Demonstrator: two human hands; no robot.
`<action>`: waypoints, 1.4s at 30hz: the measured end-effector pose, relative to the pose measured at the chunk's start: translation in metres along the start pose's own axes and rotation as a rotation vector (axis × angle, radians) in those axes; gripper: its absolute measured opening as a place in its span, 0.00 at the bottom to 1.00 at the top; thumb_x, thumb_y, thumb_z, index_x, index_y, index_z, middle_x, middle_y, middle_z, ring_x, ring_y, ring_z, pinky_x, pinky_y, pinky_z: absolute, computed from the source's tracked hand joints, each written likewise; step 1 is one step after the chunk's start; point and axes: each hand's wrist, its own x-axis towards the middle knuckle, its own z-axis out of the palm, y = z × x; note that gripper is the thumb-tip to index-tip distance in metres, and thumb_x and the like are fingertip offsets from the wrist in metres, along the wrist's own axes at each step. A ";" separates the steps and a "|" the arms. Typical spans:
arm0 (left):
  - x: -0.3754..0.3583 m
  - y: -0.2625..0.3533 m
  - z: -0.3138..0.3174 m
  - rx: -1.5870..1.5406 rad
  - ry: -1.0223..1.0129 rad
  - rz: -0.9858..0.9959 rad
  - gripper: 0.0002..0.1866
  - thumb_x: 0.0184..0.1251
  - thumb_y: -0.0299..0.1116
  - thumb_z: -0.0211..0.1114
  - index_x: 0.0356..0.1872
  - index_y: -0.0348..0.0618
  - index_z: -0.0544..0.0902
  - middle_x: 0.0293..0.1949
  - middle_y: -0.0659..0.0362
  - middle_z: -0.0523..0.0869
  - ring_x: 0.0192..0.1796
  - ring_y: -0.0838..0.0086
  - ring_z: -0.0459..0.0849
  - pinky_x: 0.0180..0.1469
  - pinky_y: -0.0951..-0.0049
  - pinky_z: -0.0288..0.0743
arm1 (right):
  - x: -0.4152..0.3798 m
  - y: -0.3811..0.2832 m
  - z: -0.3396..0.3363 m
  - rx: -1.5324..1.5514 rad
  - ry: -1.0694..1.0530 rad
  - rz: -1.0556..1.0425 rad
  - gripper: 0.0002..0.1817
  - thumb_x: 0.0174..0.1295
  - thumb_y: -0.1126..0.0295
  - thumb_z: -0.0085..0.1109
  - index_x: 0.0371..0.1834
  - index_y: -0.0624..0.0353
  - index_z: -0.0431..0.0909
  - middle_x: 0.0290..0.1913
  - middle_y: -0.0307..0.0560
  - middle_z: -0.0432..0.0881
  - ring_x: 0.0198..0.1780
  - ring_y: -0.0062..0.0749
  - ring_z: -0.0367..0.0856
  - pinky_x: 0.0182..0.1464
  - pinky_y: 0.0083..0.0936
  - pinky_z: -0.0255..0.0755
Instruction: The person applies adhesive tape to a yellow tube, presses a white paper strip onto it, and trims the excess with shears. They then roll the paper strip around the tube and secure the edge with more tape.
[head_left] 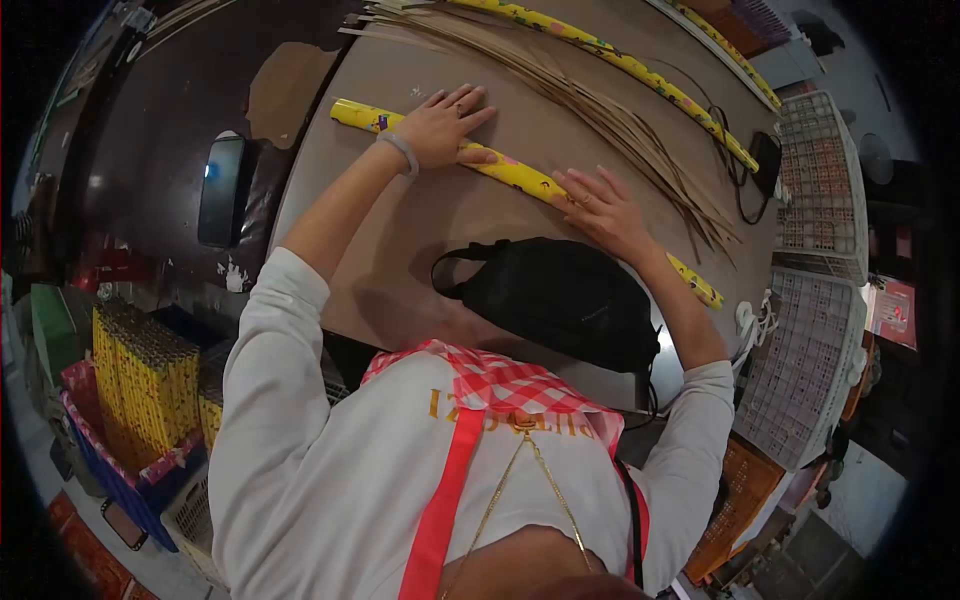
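A yellow roll with a colourful printed pattern lies slantwise across the brown table. My left hand rests on it near its far-left end, palm down with fingers spread and the thumb along the roll. Farther right, my right hand lies over the same roll, fingers stretched out and flat. Part of the roll is hidden under both hands and my right forearm. Just in front of my body sits a black bag with a strap loop.
Beyond the roll lies a bundle of thin brown strips, then another long yellow patterned roll. A phone rests on the dark surface at left. Plastic baskets stand at right; a bin of yellow pieces is at lower left.
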 end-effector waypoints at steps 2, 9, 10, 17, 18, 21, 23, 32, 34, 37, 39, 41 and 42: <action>0.001 -0.001 0.003 -0.002 0.009 0.005 0.40 0.61 0.66 0.45 0.67 0.48 0.60 0.69 0.49 0.55 0.72 0.58 0.50 0.71 0.61 0.45 | -0.008 0.005 0.006 0.036 0.035 -0.056 0.28 0.53 0.60 0.60 0.60 0.45 0.69 0.68 0.37 0.61 0.65 0.31 0.64 0.66 0.37 0.53; 0.001 -0.003 0.007 -0.032 0.063 0.016 0.43 0.59 0.70 0.41 0.65 0.47 0.64 0.68 0.47 0.58 0.71 0.58 0.52 0.70 0.58 0.47 | 0.010 0.003 -0.002 0.264 -0.037 0.141 0.33 0.49 0.61 0.64 0.62 0.48 0.67 0.68 0.42 0.61 0.64 0.34 0.65 0.66 0.39 0.55; 0.001 -0.004 0.007 -0.031 0.064 0.017 0.43 0.59 0.70 0.41 0.65 0.47 0.64 0.68 0.47 0.58 0.71 0.58 0.52 0.70 0.58 0.47 | 0.010 0.002 0.000 0.262 -0.036 0.141 0.33 0.49 0.61 0.64 0.62 0.48 0.67 0.68 0.42 0.61 0.64 0.34 0.65 0.66 0.39 0.55; 0.001 -0.005 0.009 -0.029 0.100 0.038 0.42 0.59 0.70 0.41 0.65 0.46 0.64 0.67 0.47 0.59 0.71 0.57 0.52 0.70 0.59 0.48 | 0.008 -0.006 0.001 0.027 0.051 0.003 0.29 0.54 0.58 0.59 0.62 0.44 0.67 0.68 0.36 0.62 0.65 0.28 0.64 0.67 0.37 0.53; 0.001 -0.004 0.009 -0.032 0.096 0.040 0.42 0.59 0.69 0.41 0.65 0.45 0.65 0.67 0.47 0.59 0.71 0.57 0.53 0.70 0.60 0.48 | 0.014 -0.012 -0.002 0.158 0.055 0.133 0.28 0.55 0.59 0.58 0.61 0.43 0.67 0.67 0.35 0.63 0.65 0.27 0.64 0.67 0.36 0.53; 0.000 -0.004 0.009 -0.039 0.113 0.040 0.42 0.60 0.69 0.41 0.64 0.45 0.65 0.67 0.46 0.60 0.70 0.56 0.54 0.69 0.59 0.48 | 0.031 -0.011 0.007 0.116 -0.020 0.152 0.26 0.56 0.59 0.57 0.60 0.44 0.69 0.66 0.33 0.64 0.64 0.27 0.65 0.67 0.36 0.53; 0.001 -0.005 0.008 -0.036 0.120 0.043 0.42 0.59 0.69 0.41 0.64 0.45 0.66 0.66 0.46 0.60 0.70 0.56 0.54 0.69 0.59 0.48 | 0.029 -0.008 0.012 0.092 -0.004 0.102 0.27 0.56 0.59 0.57 0.62 0.44 0.67 0.67 0.34 0.63 0.65 0.28 0.64 0.67 0.37 0.53; 0.001 -0.004 0.013 -0.062 0.123 0.044 0.43 0.58 0.70 0.43 0.63 0.44 0.66 0.67 0.45 0.59 0.70 0.55 0.54 0.69 0.59 0.48 | 0.047 -0.010 0.006 0.243 0.025 0.179 0.27 0.58 0.61 0.55 0.63 0.45 0.65 0.67 0.36 0.63 0.65 0.28 0.64 0.66 0.37 0.56; 0.002 -0.007 0.011 -0.052 0.128 0.043 0.43 0.58 0.70 0.43 0.64 0.45 0.66 0.67 0.44 0.59 0.70 0.55 0.54 0.69 0.59 0.48 | 0.051 -0.008 0.009 0.173 -0.030 0.081 0.26 0.59 0.62 0.55 0.62 0.46 0.66 0.67 0.37 0.63 0.65 0.28 0.64 0.65 0.37 0.56; -0.002 -0.007 0.011 -0.066 0.114 0.057 0.43 0.59 0.69 0.45 0.66 0.45 0.62 0.67 0.44 0.58 0.70 0.56 0.54 0.70 0.59 0.47 | 0.045 -0.007 0.010 0.128 0.010 -0.033 0.25 0.55 0.65 0.57 0.59 0.47 0.70 0.66 0.42 0.64 0.63 0.34 0.67 0.64 0.36 0.58; -0.005 -0.008 0.005 -0.355 0.257 0.057 0.43 0.58 0.65 0.49 0.67 0.45 0.58 0.68 0.47 0.58 0.71 0.58 0.54 0.70 0.58 0.46 | 0.044 -0.004 0.007 0.228 0.045 -0.082 0.20 0.52 0.68 0.58 0.50 0.43 0.78 0.67 0.41 0.64 0.59 0.34 0.71 0.61 0.36 0.63; -0.010 0.001 -0.002 -0.301 0.365 0.046 0.43 0.58 0.63 0.51 0.68 0.44 0.57 0.68 0.48 0.58 0.71 0.59 0.54 0.70 0.57 0.45 | 0.041 -0.002 0.011 0.342 0.073 -0.047 0.17 0.49 0.69 0.59 0.45 0.44 0.80 0.66 0.44 0.65 0.58 0.36 0.72 0.59 0.35 0.64; -0.012 0.009 -0.008 -0.249 0.474 0.038 0.42 0.58 0.61 0.53 0.68 0.44 0.56 0.68 0.50 0.59 0.71 0.60 0.54 0.70 0.56 0.45 | 0.041 0.000 0.014 0.455 0.097 -0.011 0.14 0.47 0.71 0.60 0.39 0.45 0.83 0.65 0.47 0.65 0.56 0.39 0.74 0.58 0.34 0.66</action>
